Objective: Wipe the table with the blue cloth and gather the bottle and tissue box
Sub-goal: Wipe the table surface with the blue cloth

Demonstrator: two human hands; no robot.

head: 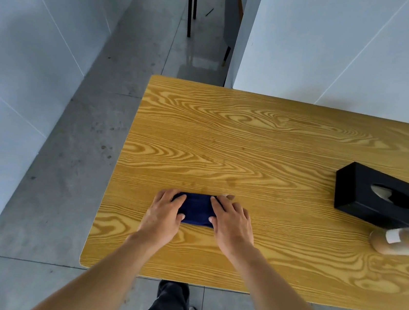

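A folded dark blue cloth (196,208) lies on the wooden table (251,139) near its front left part. My left hand (164,214) rests on the cloth's left end and my right hand (231,221) on its right end, fingers spread and pressing it flat. A black tissue box (362,190) stands at the right side of the table with a tissue showing in its oval slot. Just in front of the box a tan bottle (397,240) with a white label lies on its side, partly cut off by the frame's right edge.
The table's left edge (115,170) and front edge drop to a grey tiled floor. White panel walls (338,42) stand behind the table and at the left. Dark chair or table legs (191,5) stand far back. My leg and shoe show below the front edge.
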